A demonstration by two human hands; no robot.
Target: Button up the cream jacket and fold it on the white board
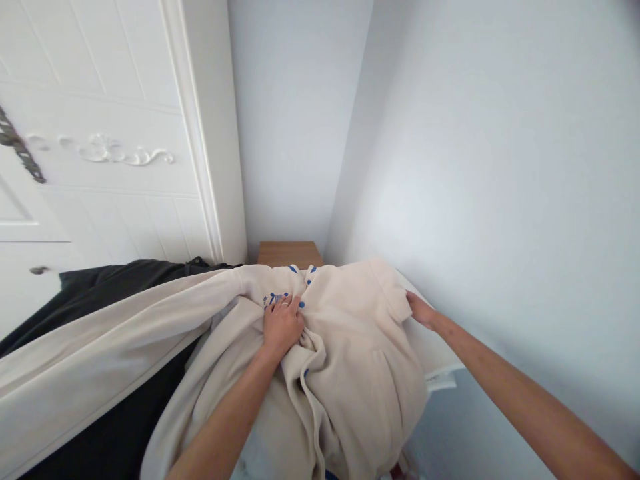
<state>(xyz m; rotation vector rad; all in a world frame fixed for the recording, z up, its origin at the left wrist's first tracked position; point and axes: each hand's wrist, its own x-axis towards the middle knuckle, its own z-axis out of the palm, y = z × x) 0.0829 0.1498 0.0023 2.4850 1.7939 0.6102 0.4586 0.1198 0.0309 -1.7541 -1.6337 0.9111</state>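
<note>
Both hands on a cream fleece sweatshirt w/ blue print (350, 347) (draped over a surface near the wall): left hand (283, 325) presses flat, fingers spread; right hand (419, 309) pinches its edge beside a dark grey garment (100, 287).

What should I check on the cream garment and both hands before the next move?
1. Left hand on the cream garment: ok, it presses flat near the blue print.
2. Right hand on the garment's far edge: ok, fingers tucked under the fabric there.
3. Firm pinch by the right hand: cannot tell, fingertips are hidden.
4. Garment lying flat: not ok, it is bunched in folds beside the left hand.
5. Long cream sleeve: not ok, it trails off to the left over the dark fabric.
6. White label at the right edge: ok, visible and uncovered.
</note>
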